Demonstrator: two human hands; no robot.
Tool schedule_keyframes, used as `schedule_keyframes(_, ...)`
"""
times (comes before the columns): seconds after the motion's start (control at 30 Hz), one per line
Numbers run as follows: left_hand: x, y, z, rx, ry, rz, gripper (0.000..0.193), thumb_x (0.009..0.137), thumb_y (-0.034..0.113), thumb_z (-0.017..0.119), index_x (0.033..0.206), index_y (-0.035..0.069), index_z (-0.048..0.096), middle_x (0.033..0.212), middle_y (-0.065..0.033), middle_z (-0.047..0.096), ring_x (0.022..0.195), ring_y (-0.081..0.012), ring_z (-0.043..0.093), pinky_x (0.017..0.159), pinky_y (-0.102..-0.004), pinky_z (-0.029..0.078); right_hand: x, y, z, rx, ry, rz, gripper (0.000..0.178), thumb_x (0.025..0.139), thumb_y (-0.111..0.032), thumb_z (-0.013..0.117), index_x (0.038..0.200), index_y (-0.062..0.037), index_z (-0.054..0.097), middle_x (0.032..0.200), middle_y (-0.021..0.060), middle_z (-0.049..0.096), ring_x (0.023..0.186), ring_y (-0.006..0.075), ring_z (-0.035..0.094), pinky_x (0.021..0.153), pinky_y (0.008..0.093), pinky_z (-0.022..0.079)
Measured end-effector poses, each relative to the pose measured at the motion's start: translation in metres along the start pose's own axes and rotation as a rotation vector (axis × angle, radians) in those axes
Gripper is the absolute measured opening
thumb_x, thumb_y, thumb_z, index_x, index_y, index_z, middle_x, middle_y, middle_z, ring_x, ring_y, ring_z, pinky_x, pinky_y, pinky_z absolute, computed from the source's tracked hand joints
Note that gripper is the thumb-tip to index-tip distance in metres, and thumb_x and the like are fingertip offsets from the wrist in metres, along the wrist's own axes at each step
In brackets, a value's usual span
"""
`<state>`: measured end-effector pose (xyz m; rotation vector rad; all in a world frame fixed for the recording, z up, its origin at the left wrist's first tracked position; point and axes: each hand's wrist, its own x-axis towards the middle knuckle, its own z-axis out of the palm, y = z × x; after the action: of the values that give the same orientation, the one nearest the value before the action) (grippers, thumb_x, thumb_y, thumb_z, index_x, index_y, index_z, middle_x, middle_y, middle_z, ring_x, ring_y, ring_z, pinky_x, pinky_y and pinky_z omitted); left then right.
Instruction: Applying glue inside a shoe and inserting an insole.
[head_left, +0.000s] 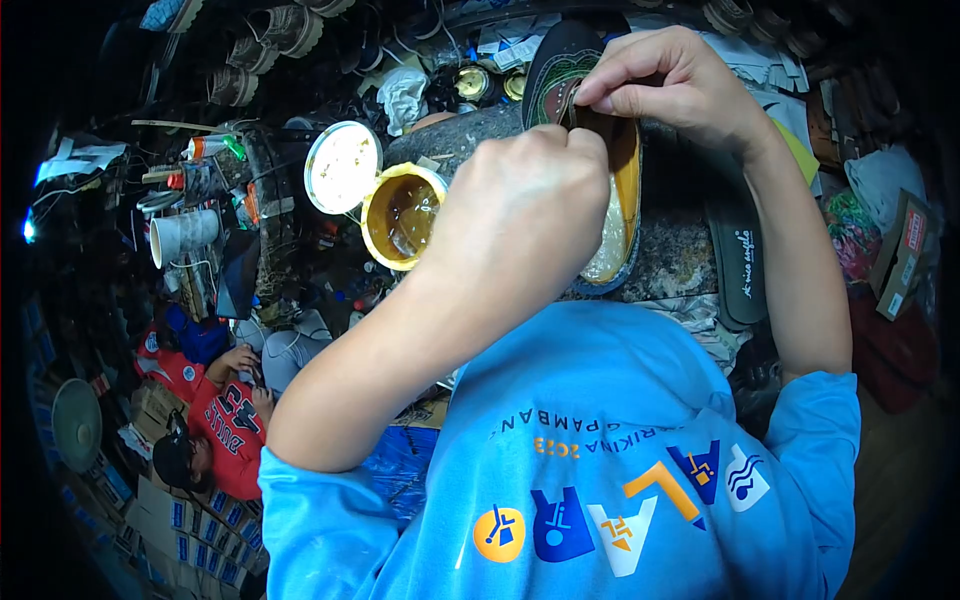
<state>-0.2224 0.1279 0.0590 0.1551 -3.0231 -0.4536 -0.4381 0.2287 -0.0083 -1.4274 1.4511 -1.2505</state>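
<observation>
A dark shoe (566, 60) with green and brown trim lies toe away in front of me. Its opening shows a yellow-orange lining and a glossy, wet-looking layer (608, 245) near the heel. My left hand (530, 205) is closed in a fist over the left side of the opening; its fingertips are mostly hidden. Thumb and fingers of my right hand (665, 88) pinch together at the shoe's upper edge, just beyond the left fist. Whatever thin thing sits between them is too small to make out. A dark insole (738, 262) lies right of the shoe.
Left of my fist stands an open yellow can (400, 240) of amber, glue-like stuff, its white lid (343, 165) tipped beside it. Further left are a white cup (185, 238) and clutter. A person in a red shirt (232, 430) sits at lower left. Small tins (472, 83) stand behind.
</observation>
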Motion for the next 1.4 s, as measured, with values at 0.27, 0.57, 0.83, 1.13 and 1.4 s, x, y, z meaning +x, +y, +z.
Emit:
schedule_keyframes(0.27,0.015,-0.010,0.018,-0.030,-0.007,0.115,0.009,0.074,0.000,0.069,0.076,-0.001,0.060,0.070,-0.0197,0.063,0.066,-0.0404,0.066,0.064,-0.0493,0.054,0.009,-0.010,0.001,0.103,0.012,0.044,0.015,0.087,0.003,0.075,0.100,0.0004,0.081,0.095,0.0104,0.078,0.088,0.0157,0.071,0.081,0.0284,0.055)
schedule_keyframes(0.57,0.022,-0.019,0.009,-0.042,-0.049,0.126,0.007,0.077,0.004,0.068,0.075,-0.001,0.063,0.073,-0.0214,0.065,0.070,-0.0422,0.067,0.069,-0.0507,0.055,0.006,0.000,0.001,0.125,0.016,0.092,0.017,0.086,0.004,0.075,0.102,0.0025,0.080,0.097,0.0107,0.078,0.090,0.0159,0.071,0.083,0.0289,0.056)
schedule_keyframes(0.83,0.013,-0.011,-0.004,-0.080,-0.090,0.160,0.015,0.072,-0.001,0.069,0.081,-0.001,0.058,0.077,-0.0208,0.065,0.072,-0.0414,0.067,0.067,-0.0523,0.054,0.002,-0.013,0.001,0.142,0.045,0.149,0.017,0.086,0.004,0.074,0.102,0.0032,0.080,0.097,0.0104,0.078,0.089,0.0148,0.071,0.081,0.0284,0.055)
schedule_keyframes(1.13,-0.003,0.004,-0.026,-0.075,-0.161,0.082,0.012,0.084,0.003,0.069,0.082,-0.001,0.058,0.073,-0.0210,0.063,0.067,-0.0419,0.066,0.062,-0.0505,0.053,0.003,-0.006,-0.002,0.230,0.059,0.156,0.019,0.088,0.004,0.073,0.106,0.0049,0.078,0.101,0.0113,0.078,0.093,0.0141,0.072,0.085,0.0269,0.056)
schedule_keyframes(1.4,0.030,0.013,0.017,0.168,-0.214,0.106,0.010,0.079,0.005,0.066,0.077,-0.002,0.060,0.068,-0.0185,0.067,0.065,-0.0373,0.072,0.060,-0.0427,0.061,0.014,-0.011,0.004,0.207,0.022,0.127,0.018,0.088,0.001,0.073,0.104,0.0045,0.079,0.097,0.0103,0.079,0.088,0.0127,0.071,0.081,0.0263,0.056)
